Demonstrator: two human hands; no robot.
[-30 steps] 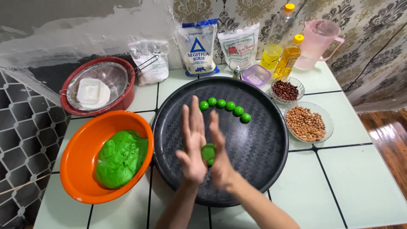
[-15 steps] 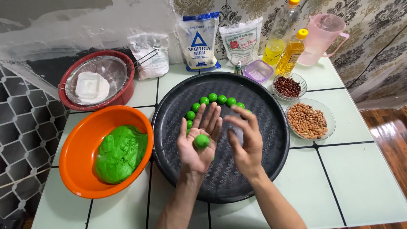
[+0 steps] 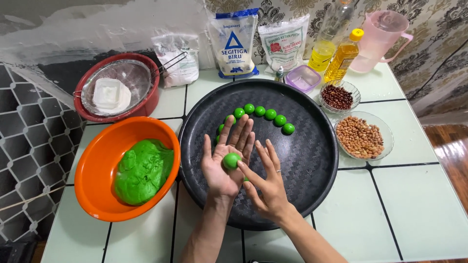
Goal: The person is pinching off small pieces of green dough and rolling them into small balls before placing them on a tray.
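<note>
A small green dough ball (image 3: pixel 231 160) rests on the open palm of my left hand (image 3: pixel 225 160), held palm up over the round black tray (image 3: pixel 312 165). My right hand (image 3: pixel 266 182) is beside it with fingers spread, its fingertips close to the ball. A curved row of several finished green balls (image 3: pixel 265 113) lies on the far part of the tray; some are hidden behind my left fingers. A lump of green dough (image 3: pixel 143 170) sits in the orange bowl (image 3: pixel 97 160) to the left.
A glass dish of peanuts (image 3: pixel 361 136) and a smaller dish of dark beans (image 3: pixel 337 96) stand right of the tray. Behind are flour bags (image 3: pixel 234 41), oil bottles (image 3: pixel 343 56), a pink jug (image 3: pixel 380 39), a small purple box (image 3: pixel 303 78) and a red bowl with a sieve (image 3: pixel 114 90).
My palms were pressed together rolling the ball; they have opened, and the ball now lies exposed on my left palm with my right hand drawn aside.
</note>
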